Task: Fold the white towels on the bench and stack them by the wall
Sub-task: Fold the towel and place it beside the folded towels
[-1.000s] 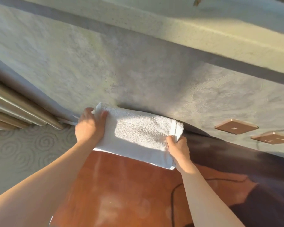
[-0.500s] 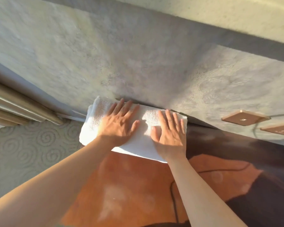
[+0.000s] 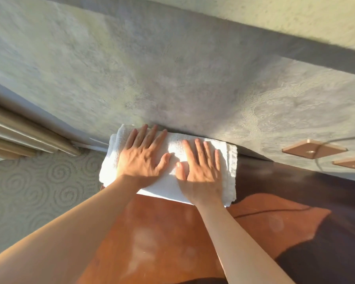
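hands, left hand (image 3: 140,158) and right hand (image 3: 201,168), fingers spread flat, gripping nothing, press folded white towel (image 3: 229,173) against wall (image 3: 172,83); even downward pressure should flatten it squarely.

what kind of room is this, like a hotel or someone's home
Probably a hotel room, though a home can't be ruled out. Clues: swirl-patterned carpet, textured wallpaper with copper-coloured wall plates, and a folded white towel pressed flat on a polished wooden bench.

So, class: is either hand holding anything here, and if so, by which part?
Nothing is gripped. Both the left hand and right hand lie flat, fingers spread, pressing the top of the folded towel by the wall.
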The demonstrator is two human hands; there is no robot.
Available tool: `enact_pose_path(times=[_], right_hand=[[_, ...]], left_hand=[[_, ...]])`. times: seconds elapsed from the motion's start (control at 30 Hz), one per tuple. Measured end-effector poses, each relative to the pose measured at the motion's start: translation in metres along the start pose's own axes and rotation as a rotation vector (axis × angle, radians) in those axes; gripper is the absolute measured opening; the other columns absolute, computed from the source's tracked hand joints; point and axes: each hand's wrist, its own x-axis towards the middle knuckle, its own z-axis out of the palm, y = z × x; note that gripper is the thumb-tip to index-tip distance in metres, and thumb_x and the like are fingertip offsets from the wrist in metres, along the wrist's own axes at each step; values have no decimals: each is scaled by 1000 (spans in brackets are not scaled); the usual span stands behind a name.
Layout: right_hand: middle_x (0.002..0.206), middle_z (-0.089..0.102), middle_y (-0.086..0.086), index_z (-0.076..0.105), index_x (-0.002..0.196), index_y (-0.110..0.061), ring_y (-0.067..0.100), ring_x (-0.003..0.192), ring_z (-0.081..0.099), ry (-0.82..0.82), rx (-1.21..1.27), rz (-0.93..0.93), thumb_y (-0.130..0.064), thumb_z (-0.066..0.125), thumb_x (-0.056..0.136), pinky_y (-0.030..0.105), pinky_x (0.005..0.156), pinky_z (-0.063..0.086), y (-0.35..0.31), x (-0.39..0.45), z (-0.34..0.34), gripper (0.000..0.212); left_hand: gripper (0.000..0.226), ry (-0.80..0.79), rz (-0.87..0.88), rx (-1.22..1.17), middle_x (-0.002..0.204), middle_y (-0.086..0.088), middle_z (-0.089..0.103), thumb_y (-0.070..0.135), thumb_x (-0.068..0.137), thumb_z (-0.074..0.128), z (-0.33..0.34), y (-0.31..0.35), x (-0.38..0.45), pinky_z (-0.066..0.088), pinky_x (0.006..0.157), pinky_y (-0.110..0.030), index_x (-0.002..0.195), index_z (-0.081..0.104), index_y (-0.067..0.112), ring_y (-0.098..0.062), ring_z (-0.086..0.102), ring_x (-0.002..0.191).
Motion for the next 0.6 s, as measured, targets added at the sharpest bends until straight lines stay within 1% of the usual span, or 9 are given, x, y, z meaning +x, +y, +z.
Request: enact_pose_path(times=[0.13,0.23,0.33,0.4,0.43,0.47,0.5,0.53,0.6], right_hand=[[165,27,-1,24,157,-37,19,155,12,47,33,-2,-55,27,98,52,125,6,8,5,8,62],[166,23,-4,19,157,-39,16,155,7,53,22,-16,-57,26,98,52,125,4,9,2,12,62],[169,8,-8,8,157,-43,12,155,-6,-111,27,5,-59,21,97,48,124,-8,11,9,3,63],[169,0,-8,5,157,-43,11,154,-12,-235,67,-9,-60,19,99,46,123,-15,6,7,-16,63],[169,-1,-8,6,157,-43,13,154,-12,-258,78,-21,-61,18,99,46,123,-15,6,3,-27,62],[169,1,-8,9,157,-42,15,155,-9,-261,81,-34,-61,18,98,47,123,-13,5,1,-40,62],[169,5,-8,13,157,-41,18,155,-4,-253,79,-41,-62,19,98,48,124,-9,5,-2,-55,63],[169,8,-7,17,157,-39,20,155,3,-240,50,-44,-62,21,98,48,125,-4,7,-6,-70,64],[168,14,-5,25,157,-35,23,153,16,-188,-96,-59,-61,25,100,45,122,6,15,-14,-97,63]], left_hand=[[81,-29,54,-28,164,-3,32,70,93,18,1,-9,6,5,127,-43,160,28,25,-26,18,155],[80,-8,64,-32,162,-5,36,69,94,21,5,-10,3,8,126,-45,158,31,23,-29,23,153],[79,-22,41,-14,163,-6,35,68,96,16,5,-7,2,8,126,-45,159,30,22,-30,23,153],[82,-96,33,13,168,-5,20,68,95,4,-4,-4,-3,1,127,-45,162,18,23,-28,11,156],[83,-130,47,39,170,-4,10,68,94,-3,-9,-2,-5,-4,127,-44,163,9,24,-27,2,157],[83,-149,65,64,170,-2,2,67,92,-10,-15,1,-6,-8,126,-44,163,3,24,-25,-5,157],[84,-162,91,74,170,-1,-3,66,91,-13,-22,4,-8,-10,126,-43,163,0,25,-24,-8,156],[83,-166,122,71,170,0,-3,66,91,-14,-30,10,-10,-10,125,-42,163,1,25,-24,-9,156],[82,-144,180,73,170,0,0,66,93,-12,-46,27,-14,-5,126,-42,163,7,27,-24,-5,157]])
